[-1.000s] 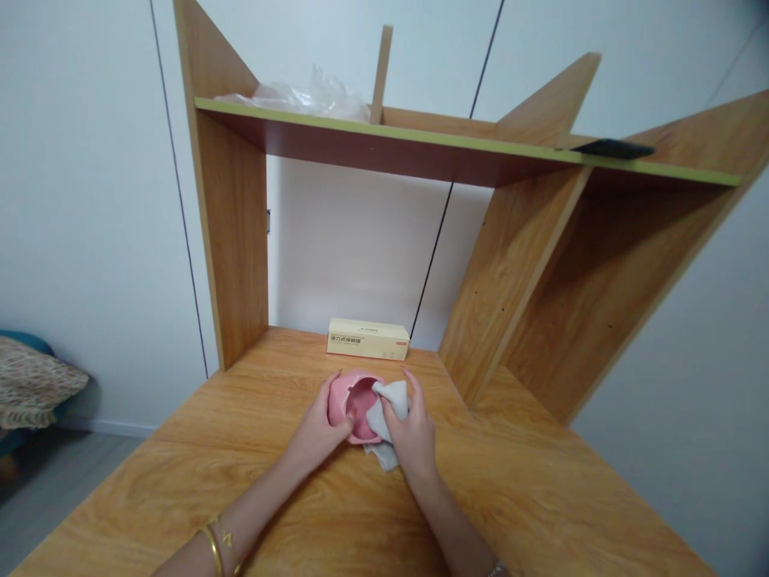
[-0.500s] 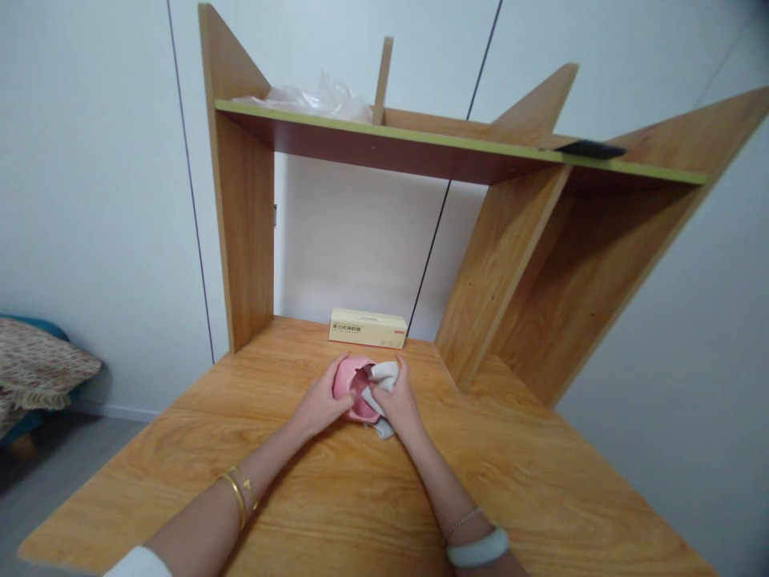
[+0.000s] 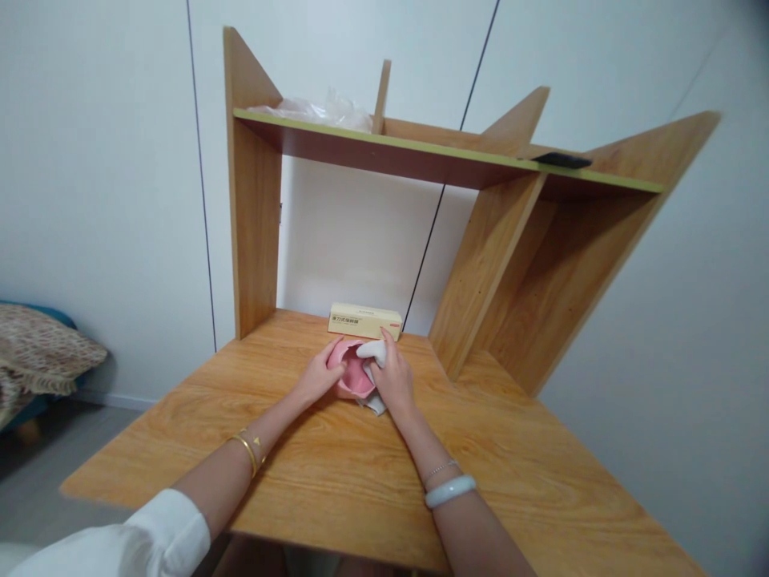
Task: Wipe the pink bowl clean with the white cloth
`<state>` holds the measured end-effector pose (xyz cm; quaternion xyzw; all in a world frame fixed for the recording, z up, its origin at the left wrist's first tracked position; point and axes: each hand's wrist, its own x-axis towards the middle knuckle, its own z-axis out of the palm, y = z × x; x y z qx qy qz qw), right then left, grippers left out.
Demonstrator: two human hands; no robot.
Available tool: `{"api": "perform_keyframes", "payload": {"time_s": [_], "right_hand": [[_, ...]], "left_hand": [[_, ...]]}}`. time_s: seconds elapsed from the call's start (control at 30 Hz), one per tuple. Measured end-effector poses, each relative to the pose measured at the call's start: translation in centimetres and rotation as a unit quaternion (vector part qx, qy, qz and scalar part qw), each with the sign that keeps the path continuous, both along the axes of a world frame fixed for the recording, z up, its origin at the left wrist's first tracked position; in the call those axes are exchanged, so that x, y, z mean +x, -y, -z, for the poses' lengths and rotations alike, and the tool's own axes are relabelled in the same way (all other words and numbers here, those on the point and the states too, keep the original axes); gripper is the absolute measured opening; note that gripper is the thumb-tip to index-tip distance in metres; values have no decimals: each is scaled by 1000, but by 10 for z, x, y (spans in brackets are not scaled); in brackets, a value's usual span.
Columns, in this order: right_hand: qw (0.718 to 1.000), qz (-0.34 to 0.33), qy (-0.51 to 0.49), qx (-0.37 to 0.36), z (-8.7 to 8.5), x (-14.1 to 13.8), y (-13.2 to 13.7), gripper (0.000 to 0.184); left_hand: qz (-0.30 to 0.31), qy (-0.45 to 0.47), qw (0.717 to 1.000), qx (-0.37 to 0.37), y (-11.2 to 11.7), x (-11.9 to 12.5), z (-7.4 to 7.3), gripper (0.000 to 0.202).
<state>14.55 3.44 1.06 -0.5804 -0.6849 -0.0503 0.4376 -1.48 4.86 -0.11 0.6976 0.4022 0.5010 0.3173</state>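
A pink bowl-like container (image 3: 356,377) with a wavy rim is tilted so its hollow faces me, just above or on the wooden desk. Gripping its left side is my left hand (image 3: 318,377), thumb over the rim and fingers behind. My right hand (image 3: 393,377) is closed on a white cloth (image 3: 373,351) and presses it against the container's right rim. Part of the cloth hangs below the container. Whether the container touches the desk I cannot tell.
A long cream box (image 3: 364,320) stands behind the container on the desk (image 3: 336,489). A wooden shelf unit (image 3: 255,232) rises at the back, bearing a clear plastic bag (image 3: 330,112) and a flat black object (image 3: 563,160). A patterned blanket (image 3: 48,353) lies far left.
My right hand has shifted the cloth from across the container's opening toward its right rim, so more of the inside shows. The camera view has shifted, showing the desk's front edge.
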Motion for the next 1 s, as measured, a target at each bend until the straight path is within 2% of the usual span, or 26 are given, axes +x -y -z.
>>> {"api": "perform_keyframes", "payload": {"time_s": [0.1, 0.17, 0.27, 0.33, 0.5, 0.7, 0.87, 1.0], "right_hand": [[999, -4, -48, -19, 3, -1, -7, 63], [991, -26, -120, -52, 8, 0, -13, 63], [970, -75, -216, -85, 15, 2, -21, 52], [965, -84, -233, -86, 18, 5, -23, 44], [971, -57, -223, -67, 24, 6, -20, 43], [979, -34, -186, -79, 29, 1, -17, 41], [987, 15, -113, -111, 17, 1, -8, 48], [993, 70, -12, -90, 3, 1, 2, 56]], "left_hand": [[-2, 15, 1000, -12, -2, -2, 0, 62], [-1, 15, 1000, -17, -2, -2, -1, 62], [2, 16, 1000, -16, 2, 1, -2, 60], [-4, 26, 1000, -9, 4, 5, -3, 59], [-9, 68, 998, 1, 4, 10, -4, 64], [16, 20, 1000, 0, 5, 2, -2, 73], [-2, -45, 999, 19, 8, -1, -4, 56], [-1, -78, 996, 40, 9, -3, -8, 56]]}}
